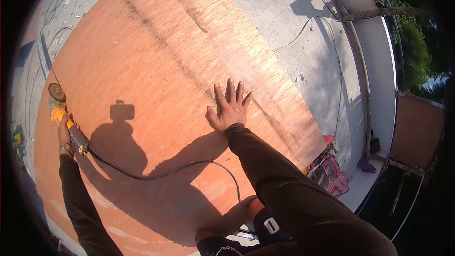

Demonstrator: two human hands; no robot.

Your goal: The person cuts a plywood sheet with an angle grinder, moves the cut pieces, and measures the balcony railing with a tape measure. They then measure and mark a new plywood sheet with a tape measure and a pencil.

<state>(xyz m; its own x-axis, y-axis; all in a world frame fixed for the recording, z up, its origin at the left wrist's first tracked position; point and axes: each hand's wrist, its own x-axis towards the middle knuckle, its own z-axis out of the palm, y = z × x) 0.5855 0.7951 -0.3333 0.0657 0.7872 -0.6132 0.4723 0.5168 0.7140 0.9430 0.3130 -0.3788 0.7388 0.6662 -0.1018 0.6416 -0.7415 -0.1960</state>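
A large reddish plywood sheet (156, 57) lies flat on a concrete floor. My left hand (64, 132) grips an orange angle grinder (59, 109) whose disc (57, 92) sits at the sheet's left edge. A black power cord (156, 173) runs from the grinder across the sheet toward my knees. My right hand (229, 106) rests flat on the plywood with fingers spread, holding nothing. Both arms wear dark long sleeves.
Concrete floor (284, 14) surrounds the sheet, with thin cables (303, 26) trailing over it. A low white parapet (379, 66) with metal pipes runs along the right. Red and pink items (332, 170) lie by the sheet's right corner. Another plywood panel (417, 128) stands beyond the parapet.
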